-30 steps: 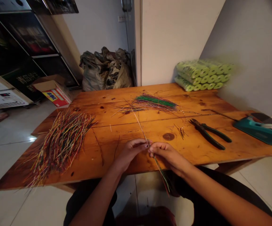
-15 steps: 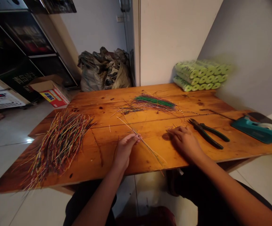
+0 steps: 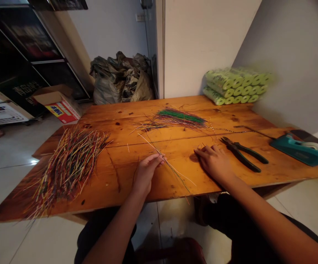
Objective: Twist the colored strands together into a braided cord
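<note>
My left hand (image 3: 147, 170) is closed in a pinch around a few thin wires (image 3: 177, 171), pale and green, which stick out past the fingertips on both sides above the table. My right hand (image 3: 215, 160) rests on the tabletop, palm down, its fingers apart and slightly bent. Thin reddish wire bits (image 3: 201, 146) lie by its fingertips; whether it touches them I cannot tell. Just right of this hand lie dark-handled pliers (image 3: 244, 154), jaws toward the back left. A large heap of coloured wires (image 3: 73, 165) covers the table's left part.
Farther back on the wooden table (image 3: 153, 190) is a bundle of green and reddish wires (image 3: 182, 116). A teal tape dispenser (image 3: 299, 149) stands at the right edge, wrapped green-white rolls (image 3: 236, 88) at the back right. Beyond are a cardboard box (image 3: 61, 108) and grey sacks (image 3: 120, 80).
My right hand's fingers have shifted slightly on the tabletop. The wires in my left hand have turned a little, and their lower ends are spread more. The view has tilted slightly.
</note>
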Demonstrator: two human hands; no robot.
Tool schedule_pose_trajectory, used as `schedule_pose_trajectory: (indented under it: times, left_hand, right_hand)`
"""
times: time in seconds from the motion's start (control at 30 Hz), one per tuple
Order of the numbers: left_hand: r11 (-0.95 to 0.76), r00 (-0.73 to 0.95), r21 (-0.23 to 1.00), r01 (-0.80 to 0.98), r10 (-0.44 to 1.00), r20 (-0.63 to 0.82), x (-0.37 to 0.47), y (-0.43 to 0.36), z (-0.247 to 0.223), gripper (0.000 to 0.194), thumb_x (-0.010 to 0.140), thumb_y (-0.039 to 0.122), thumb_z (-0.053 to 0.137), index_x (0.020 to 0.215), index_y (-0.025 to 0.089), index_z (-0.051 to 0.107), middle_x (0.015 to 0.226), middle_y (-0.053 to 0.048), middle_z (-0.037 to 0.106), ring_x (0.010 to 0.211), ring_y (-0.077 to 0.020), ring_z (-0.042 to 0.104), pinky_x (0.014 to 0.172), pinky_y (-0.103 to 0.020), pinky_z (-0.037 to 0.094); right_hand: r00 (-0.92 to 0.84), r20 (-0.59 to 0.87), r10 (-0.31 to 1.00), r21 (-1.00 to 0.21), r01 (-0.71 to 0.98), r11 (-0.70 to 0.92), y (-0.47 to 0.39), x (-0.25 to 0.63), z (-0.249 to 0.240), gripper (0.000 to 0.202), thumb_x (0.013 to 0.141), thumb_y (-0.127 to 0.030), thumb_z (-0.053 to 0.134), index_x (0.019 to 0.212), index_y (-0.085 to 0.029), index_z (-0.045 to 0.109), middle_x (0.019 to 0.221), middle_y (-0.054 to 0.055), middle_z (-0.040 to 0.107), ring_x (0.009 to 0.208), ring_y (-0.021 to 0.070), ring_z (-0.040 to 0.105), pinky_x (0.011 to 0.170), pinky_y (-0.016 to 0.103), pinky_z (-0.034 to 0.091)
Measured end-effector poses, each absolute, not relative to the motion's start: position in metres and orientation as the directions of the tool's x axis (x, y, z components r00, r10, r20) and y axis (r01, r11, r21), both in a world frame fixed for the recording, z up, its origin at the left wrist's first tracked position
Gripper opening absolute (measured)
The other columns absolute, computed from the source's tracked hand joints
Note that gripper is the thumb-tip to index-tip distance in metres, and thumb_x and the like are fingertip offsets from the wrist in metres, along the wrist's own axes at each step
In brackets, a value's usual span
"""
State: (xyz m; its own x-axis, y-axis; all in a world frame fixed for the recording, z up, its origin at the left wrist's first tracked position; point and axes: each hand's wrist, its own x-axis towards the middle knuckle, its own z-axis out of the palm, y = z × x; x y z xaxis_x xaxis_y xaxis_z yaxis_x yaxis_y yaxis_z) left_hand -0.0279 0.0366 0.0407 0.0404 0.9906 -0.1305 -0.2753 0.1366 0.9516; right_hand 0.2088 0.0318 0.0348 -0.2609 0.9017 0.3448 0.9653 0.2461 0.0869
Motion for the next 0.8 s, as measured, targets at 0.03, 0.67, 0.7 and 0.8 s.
schedule_pose_trajectory:
  times: [0.03,0.67,0.7,0.8]
  left_hand:
    - [0.139,0.039,0.952,-0.274,0.990,-0.133,-0.029,0.037,0.041,0.016,0.068,0.028,0.065,0.077,0.015,0.070,0.074,-0.002,0.067,0.067,-0.0091,0.056,0.068,-0.020,0.040]
    - [0.126,-0.042,0.703,-0.700,0.975,-0.216,-0.075,0.061,0.057,0.009,0.071,0.011,0.061,0.079,0.014,0.064,0.072,0.001,0.064,0.057,-0.0027,0.056,0.053,-0.012,0.045]
    - [0.125,-0.043,0.701,-0.702,0.975,-0.216,-0.075,0.061,0.057,0.009,0.071,0.010,0.060,0.079,0.014,0.064,0.072,0.001,0.064,0.057,-0.0026,0.056,0.053,-0.012,0.045]
    - [0.129,-0.027,0.698,-0.704,0.978,-0.208,-0.074,0.061,0.056,0.009,0.072,0.010,0.059,0.079,0.013,0.064,0.073,0.000,0.064,0.058,-0.0027,0.057,0.053,-0.012,0.045]
  right_hand:
    - [-0.275,0.346,0.897,0.095,0.962,0.258,0.030,0.207,0.036,0.029,0.086,-0.024,0.041,0.104,-0.020,0.063,0.089,0.010,0.061,0.081,0.0241,0.045,0.067,0.034,0.030]
    - [-0.707,0.342,0.619,-0.071,0.638,0.767,-0.041,0.146,0.035,0.029,0.089,-0.020,0.040,0.112,-0.013,0.056,0.085,0.007,0.064,0.082,0.0194,0.052,0.070,0.033,0.040]
    - [-0.711,0.345,0.613,-0.077,0.629,0.774,-0.041,0.145,0.035,0.028,0.090,-0.017,0.038,0.110,-0.013,0.057,0.081,0.007,0.064,0.078,0.0186,0.052,0.067,0.033,0.042]
    - [-0.706,0.359,0.610,-0.134,0.608,0.783,-0.041,0.145,0.035,0.029,0.091,-0.015,0.034,0.106,-0.013,0.059,0.077,0.007,0.061,0.073,0.0171,0.053,0.064,0.030,0.045]
